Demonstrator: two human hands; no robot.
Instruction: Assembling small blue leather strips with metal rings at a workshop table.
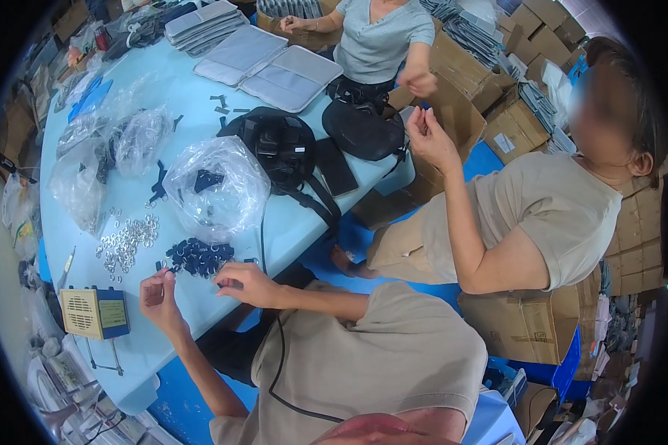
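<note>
Small dark pieces worked by hand beside a pile of metal rings

At the edge of the desk (223,293), the left hand (158,295) seems to pinch a small dark piece (172,271) between thumb and fingers. The right hand (251,285) has its fingers curled beside the pile of dark blue pieces (199,257); whether they grip one, I cannot tell. The step looks like handling single pieces by fingertip; the next move probably calls for a fine, steady pinch with both hands close together.

Just behind the pile, an open clear bag (234,211) has a few dark pieces inside. The silver rings (130,241) lie loose on the desk, in no container. Farther left, another clear bag (141,137) has dark contents, too blurred to identify.
</note>
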